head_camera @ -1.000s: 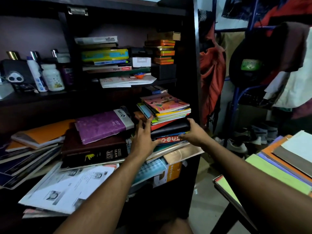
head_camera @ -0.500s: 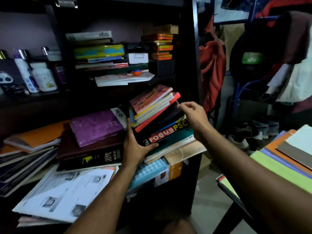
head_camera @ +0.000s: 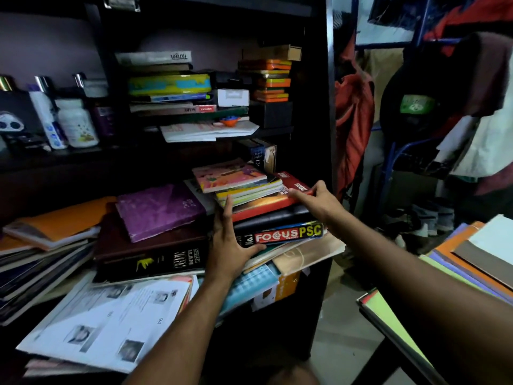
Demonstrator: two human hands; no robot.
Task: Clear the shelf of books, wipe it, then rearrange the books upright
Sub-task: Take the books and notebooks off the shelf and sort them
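Observation:
A dark wooden shelf (head_camera: 327,151) is packed with books lying flat. At the right end of its middle level sits a stack of books (head_camera: 274,209): a pink picture book on top, thin yellow ones, a red book, a black one and a "Focus PSC" book at the bottom. My left hand (head_camera: 230,243) grips the stack's left side, thumb under the "Focus PSC" spine. My right hand (head_camera: 316,201) presses on the red book at the stack's right side. Left of the stack lie a purple book (head_camera: 158,209) on thick brown and black volumes (head_camera: 150,257).
Loose printed sheets (head_camera: 105,323) hang over the lower front. Bottles (head_camera: 75,123) stand on the upper left ledge. More flat books (head_camera: 169,87) fill the upper level. A pile of coloured books (head_camera: 472,262) lies at right, clothes (head_camera: 352,120) hang behind.
The stack, which tilted up on its right side half a second ago, now lies nearly level between both hands. My right hand has moved from its top corner onto the red book.

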